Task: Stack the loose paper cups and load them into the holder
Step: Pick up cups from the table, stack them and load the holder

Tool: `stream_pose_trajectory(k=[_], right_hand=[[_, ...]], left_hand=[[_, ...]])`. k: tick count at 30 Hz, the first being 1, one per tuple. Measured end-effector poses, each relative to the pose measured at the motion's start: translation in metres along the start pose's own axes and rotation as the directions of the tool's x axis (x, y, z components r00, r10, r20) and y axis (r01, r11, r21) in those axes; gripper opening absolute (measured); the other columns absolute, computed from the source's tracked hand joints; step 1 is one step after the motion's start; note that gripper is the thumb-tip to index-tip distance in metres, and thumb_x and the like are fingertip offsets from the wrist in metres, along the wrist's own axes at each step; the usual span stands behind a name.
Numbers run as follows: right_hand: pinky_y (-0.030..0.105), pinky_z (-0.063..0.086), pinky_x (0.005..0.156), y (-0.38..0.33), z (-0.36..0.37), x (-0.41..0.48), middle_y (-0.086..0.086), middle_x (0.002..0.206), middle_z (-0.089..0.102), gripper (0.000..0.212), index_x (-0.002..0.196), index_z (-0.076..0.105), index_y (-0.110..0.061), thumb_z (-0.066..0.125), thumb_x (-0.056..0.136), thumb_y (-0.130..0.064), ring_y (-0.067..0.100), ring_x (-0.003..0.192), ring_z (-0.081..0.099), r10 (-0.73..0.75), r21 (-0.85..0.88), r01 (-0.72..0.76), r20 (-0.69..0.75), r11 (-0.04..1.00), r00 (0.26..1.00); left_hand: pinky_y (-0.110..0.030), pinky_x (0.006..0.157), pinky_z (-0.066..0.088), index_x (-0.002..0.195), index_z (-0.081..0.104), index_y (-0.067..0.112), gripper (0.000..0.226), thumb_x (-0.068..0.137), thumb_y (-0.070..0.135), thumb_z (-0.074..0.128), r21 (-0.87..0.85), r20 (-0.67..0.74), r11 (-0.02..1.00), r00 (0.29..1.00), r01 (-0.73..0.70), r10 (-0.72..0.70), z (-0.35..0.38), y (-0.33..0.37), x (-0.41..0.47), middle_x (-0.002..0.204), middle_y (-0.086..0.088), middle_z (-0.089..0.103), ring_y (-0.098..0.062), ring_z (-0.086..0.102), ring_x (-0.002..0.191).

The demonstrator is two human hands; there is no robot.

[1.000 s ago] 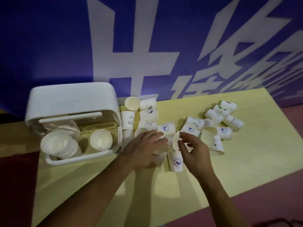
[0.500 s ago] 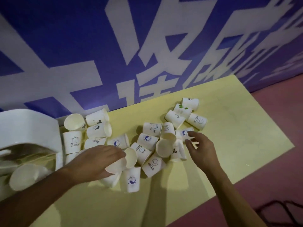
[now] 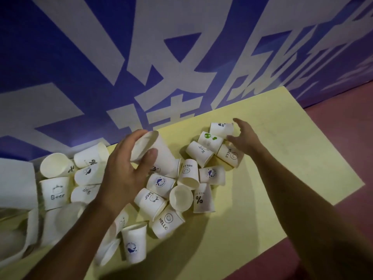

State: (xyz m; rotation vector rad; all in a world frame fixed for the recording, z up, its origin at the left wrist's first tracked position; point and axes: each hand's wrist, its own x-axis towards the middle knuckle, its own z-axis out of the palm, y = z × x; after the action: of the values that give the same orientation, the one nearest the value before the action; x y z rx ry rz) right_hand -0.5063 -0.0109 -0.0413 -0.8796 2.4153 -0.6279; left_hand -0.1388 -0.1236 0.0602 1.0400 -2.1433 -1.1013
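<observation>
Several white paper cups with small prints lie scattered on a yellow table (image 3: 282, 158). My left hand (image 3: 123, 170) holds a stack of white cups (image 3: 159, 154) lifted above the pile, mouth toward the wall. My right hand (image 3: 244, 136) hovers with fingers spread beside the far right cups, next to a cup with a black print (image 3: 221, 129) and a cup with green dots (image 3: 210, 139). The white cup holder (image 3: 16, 182) shows only partly at the left edge.
A blue wall with large white characters (image 3: 181, 57) runs right behind the table. The table's right edge and front edge drop to a dark red floor (image 3: 343, 138). More cups, one marked Beer (image 3: 55, 191), lie beside the holder.
My left hand has risen from the pile with the cup stack in it. My right hand has moved farther right toward the far cups. The view has swung right, so the holder is nearly out of frame.
</observation>
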Motion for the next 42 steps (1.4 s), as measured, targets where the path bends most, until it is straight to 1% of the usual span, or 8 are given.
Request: stream_pose_trajectory(k=[3, 7, 13, 19, 24, 32, 38, 42], right_hand=[[0.043, 0.028, 0.121, 0.009, -0.003, 0.029, 0.016, 0.159, 0.039, 0.095, 0.156, 0.036, -0.008, 0.085, 0.075, -0.003, 0.034, 0.147, 0.037, -0.075, -0.164, 0.097, 0.132, 0.982, 0.988], [0.045, 0.037, 0.114, 0.014, 0.003, 0.043, 0.020, 0.149, 0.051, 0.093, 0.149, 0.046, -0.004, 0.092, 0.067, -0.004, 0.040, 0.136, 0.049, -0.137, -0.228, 0.179, 0.187, 0.957, 0.973], [0.030, 0.040, 0.094, 0.012, -0.004, 0.033, 0.021, 0.140, 0.052, 0.092, 0.145, 0.044, -0.002, 0.093, 0.069, -0.010, 0.036, 0.125, 0.053, -0.120, -0.126, 0.120, 0.007, 0.985, 0.993], [0.034, 0.048, 0.085, -0.041, -0.019, -0.022, 0.003, 0.133, 0.057, 0.088, 0.138, 0.047, -0.014, 0.096, 0.067, -0.030, 0.022, 0.113, 0.057, -0.269, -0.049, 0.265, -0.206, 0.963, 0.941], [0.019, 0.047, 0.081, -0.119, 0.000, -0.094, -0.009, 0.133, 0.057, 0.086, 0.139, 0.052, -0.025, 0.093, 0.067, -0.046, 0.012, 0.112, 0.055, -0.341, 0.034, 0.354, -0.198, 0.935, 0.919], [0.018, 0.047, 0.091, -0.253, 0.090, -0.223, -0.017, 0.128, 0.058, 0.075, 0.134, 0.057, -0.030, 0.084, 0.070, -0.059, 0.001, 0.116, 0.054, -0.471, 0.166, 0.481, -0.099, 0.861, 0.877], [0.037, 0.055, 0.092, -0.331, 0.179, -0.318, -0.013, 0.125, 0.062, 0.067, 0.132, 0.060, -0.023, 0.088, 0.075, -0.044, 0.011, 0.118, 0.060, -0.579, 0.298, 0.571, -0.070, 0.765, 0.813], [0.041, 0.055, 0.094, -0.356, 0.223, -0.355, -0.013, 0.130, 0.062, 0.070, 0.136, 0.058, -0.024, 0.087, 0.077, -0.048, 0.012, 0.121, 0.060, -0.601, 0.329, 0.579, -0.045, 0.745, 0.798]], left_hand=[[-0.006, 0.089, 0.037, 0.139, 0.055, 0.028, 0.069, 0.084, 0.070, 0.060, 0.057, 0.006, 0.998, 0.999, 0.038, -0.038, 0.005, -0.003, 0.008, 0.132, 0.014, 0.058, -0.004, 0.054, 0.117], [-0.019, 0.093, 0.037, 0.142, 0.054, 0.037, 0.080, 0.070, 0.068, 0.073, 0.133, 0.053, 0.985, 0.992, 0.108, -0.116, 0.001, -0.015, 0.016, 0.131, 0.020, 0.052, 0.002, 0.046, 0.118], [-0.023, 0.094, 0.037, 0.146, 0.052, 0.037, 0.084, 0.070, 0.063, 0.076, 0.131, 0.066, 0.982, 0.987, 0.139, -0.148, -0.006, -0.029, 0.019, 0.135, 0.022, 0.048, 0.008, 0.040, 0.118], [-0.035, 0.102, 0.043, 0.149, 0.046, 0.038, 0.073, 0.082, 0.060, 0.066, 0.004, 0.040, 0.984, 0.984, 0.176, -0.176, -0.026, -0.041, 0.003, 0.142, 0.016, 0.049, -0.007, 0.047, 0.131], [-0.035, 0.101, 0.047, 0.140, 0.052, 0.034, 0.071, 0.077, 0.052, 0.078, -0.074, -0.051, 0.977, 0.978, 0.199, -0.203, -0.070, -0.050, -0.028, 0.137, 0.017, 0.056, -0.008, 0.053, 0.125], [-0.028, 0.089, 0.052, 0.131, 0.057, 0.037, 0.069, 0.071, 0.054, 0.085, -0.170, -0.173, 0.966, 0.959, 0.194, -0.223, -0.186, -0.091, -0.121, 0.126, 0.027, 0.060, 0.003, 0.056, 0.115], [-0.010, 0.095, 0.045, 0.134, 0.059, 0.031, 0.072, 0.072, 0.046, 0.091, -0.216, -0.263, 0.962, 0.939, 0.168, -0.222, -0.265, -0.130, -0.207, 0.133, 0.020, 0.061, 0.001, 0.056, 0.125], [-0.013, 0.097, 0.044, 0.132, 0.054, 0.043, 0.067, 0.070, 0.052, 0.079, -0.181, -0.272, 0.965, 0.933, 0.191, -0.236, -0.295, -0.151, -0.246, 0.131, 0.027, 0.058, -0.001, 0.055, 0.126]])
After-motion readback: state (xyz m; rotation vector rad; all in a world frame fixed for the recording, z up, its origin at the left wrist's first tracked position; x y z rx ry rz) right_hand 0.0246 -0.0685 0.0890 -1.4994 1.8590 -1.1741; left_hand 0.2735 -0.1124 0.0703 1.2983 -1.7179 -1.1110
